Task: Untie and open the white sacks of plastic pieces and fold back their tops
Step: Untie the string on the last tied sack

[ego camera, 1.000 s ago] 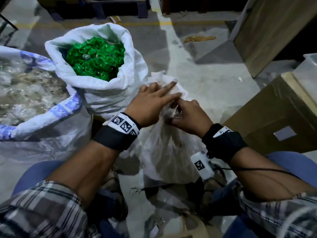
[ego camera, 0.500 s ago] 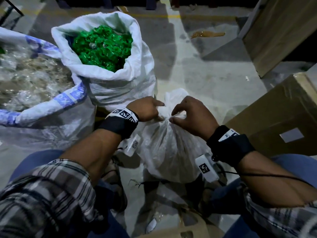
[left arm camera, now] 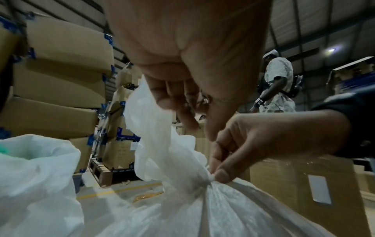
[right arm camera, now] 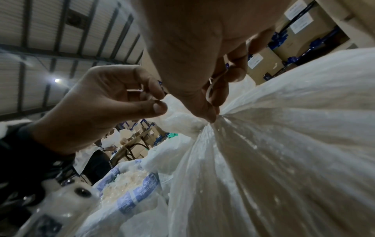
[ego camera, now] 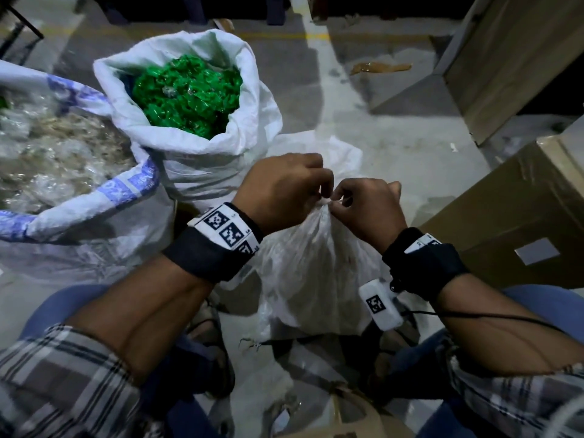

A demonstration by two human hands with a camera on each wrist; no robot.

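Observation:
A tied white sack [ego camera: 316,267] stands on the floor between my knees. Its neck is gathered into a knot [ego camera: 327,202]. My left hand [ego camera: 317,188] pinches the loose white top [left arm camera: 154,128] just above the knot, thumb against forefinger [right arm camera: 160,107]. From the other side my right hand [ego camera: 339,205] pinches the knot [left arm camera: 211,176], and a thin white tie [right arm camera: 211,89] loops round its fingers. Behind and to the left stands an open white sack [ego camera: 256,121] with its top folded back, full of green plastic pieces [ego camera: 189,93].
At the far left a large blue-printed sack [ego camera: 126,191] of clear plastic pieces stands open. A cardboard box [ego camera: 521,216] sits close on the right, with a wooden panel [ego camera: 505,58] behind it. Stacked cartons [left arm camera: 56,80] and another person [left arm camera: 278,77] are farther off.
My left hand, which lay flat with straight fingers over the sack top, has curled into a pinch at the knot. The right hand stays at the knot, and the neck stands higher.

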